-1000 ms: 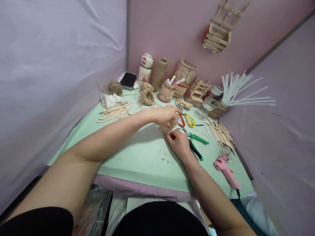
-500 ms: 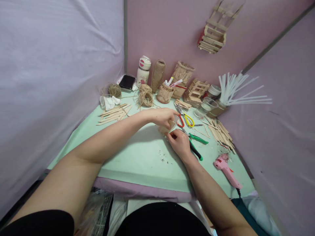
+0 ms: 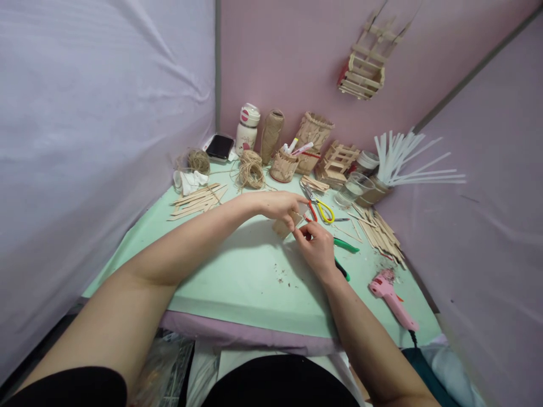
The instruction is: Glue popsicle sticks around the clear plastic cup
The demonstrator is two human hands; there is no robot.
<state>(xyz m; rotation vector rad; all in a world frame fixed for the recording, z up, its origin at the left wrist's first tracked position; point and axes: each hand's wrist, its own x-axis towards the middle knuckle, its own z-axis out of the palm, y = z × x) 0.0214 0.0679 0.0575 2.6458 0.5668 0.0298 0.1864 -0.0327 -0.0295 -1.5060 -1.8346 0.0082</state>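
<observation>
Over the middle of the table, my left hand (image 3: 282,206) grips a small light wooden piece (image 3: 281,228) from above, with its index finger stretched out. Part of the piece is hidden behind the fingers. Close against it on the right, my right hand (image 3: 317,249) is closed in a pinch at the piece's edge; what lies between its fingertips is too small to make out. Just beyond the hands lie scissors (image 3: 324,211) with red and yellow handles. Green-handled pliers (image 3: 346,245) are partly covered by my right hand.
A pink glue gun (image 3: 394,302) lies at the right. Wooden sticks lie in a left pile (image 3: 197,202) and a right pile (image 3: 382,234). Behind stand twine (image 3: 251,171), a pen cup (image 3: 283,165), a plastic cup of liquid (image 3: 353,187) and white glue sticks (image 3: 399,158).
My right hand has shifted slightly to the right, covering more of the pliers. More of the wooden piece shows below my left hand, which stays nearly in place.
</observation>
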